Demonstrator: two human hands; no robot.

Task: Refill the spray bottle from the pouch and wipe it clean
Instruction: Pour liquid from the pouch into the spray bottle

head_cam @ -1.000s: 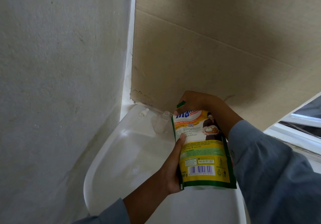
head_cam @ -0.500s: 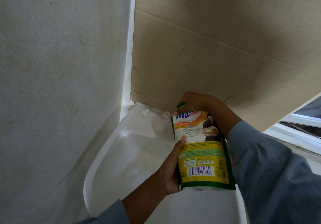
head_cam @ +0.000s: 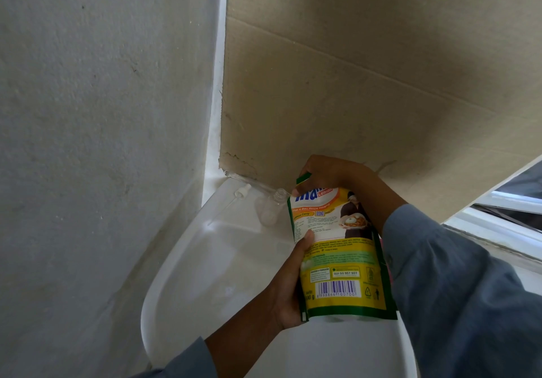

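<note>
Pouch [head_cam: 340,256]: flexible glossy film, flat-bottomed stand-up type, green border, yellow lower panel with barcode, white and orange upper panel with blue lettering partly covered by my fingers. I hold it upright over the sink.

My left hand [head_cam: 289,286] grips the pouch's left edge, thumb laid flat up the printed face, fingers wrapped behind and out of sight. My right hand [head_cam: 325,174] pinches the pouch's top, fingers curled over the green corner tab; the fingertips themselves are hidden behind the film, so the opening cannot be made out.

Spray bottle [head_cam: 271,209]: small, clear plastic, cylindrical, uncapped neck showing. It stands on the back ledge of the sink, just left of the pouch's top corner; its right side is cut off by the pouch. Whether it holds liquid is hard to tell. The spray pump [head_cam: 242,191], white head with a thin clear dip tube, lies on the ledge to the left, apart from the bottle.

Sink [head_cam: 187,275]: white, smooth, rounded basin, slightly glossy. Left of it, a rough, grey-white plastered wall [head_cam: 96,143]. Behind it, a sheet of brown corrugated cardboard [head_cam: 366,84], creased, its lower left corner frayed. At far right, a white window frame [head_cam: 498,225], only partly in view. Both sleeves are blue-grey cloth.
</note>
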